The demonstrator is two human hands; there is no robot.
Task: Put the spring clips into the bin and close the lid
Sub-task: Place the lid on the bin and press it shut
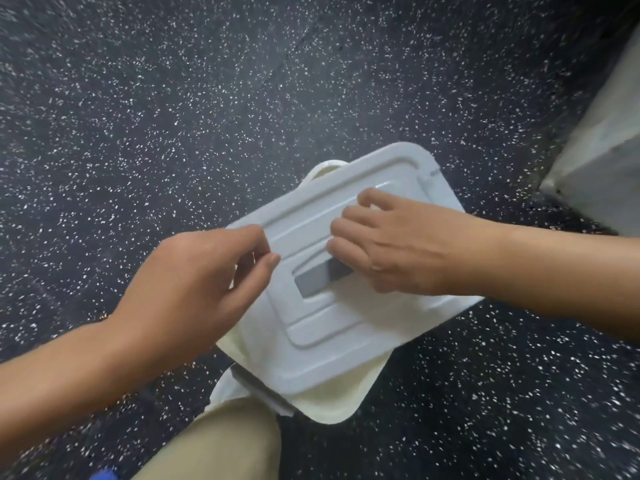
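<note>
On the speckled dark floor (pixel 173 98), a cream bin (pixel 332 403) sits under a white lid (pixel 332 341) laid askew, hiding its contents. Left hand (pixel 194 285) pinches the lid's left edge; right hand (pixel 391 247) curls over its grey handle (pixel 318 278). A pale block (pixel 602 147) stands at the floor's right edge, a knee (pixel 225 441) just beside the bin.

Soft, even light, slightly smeared frame.

I see soft sheen but no harsh glare on the white lid (pixel 332 306); a faint shadow sits under it toward me. Away from the lid, the speckled floor (pixel 173 116) streaks and bends toward the corners. Edges look soft.
</note>
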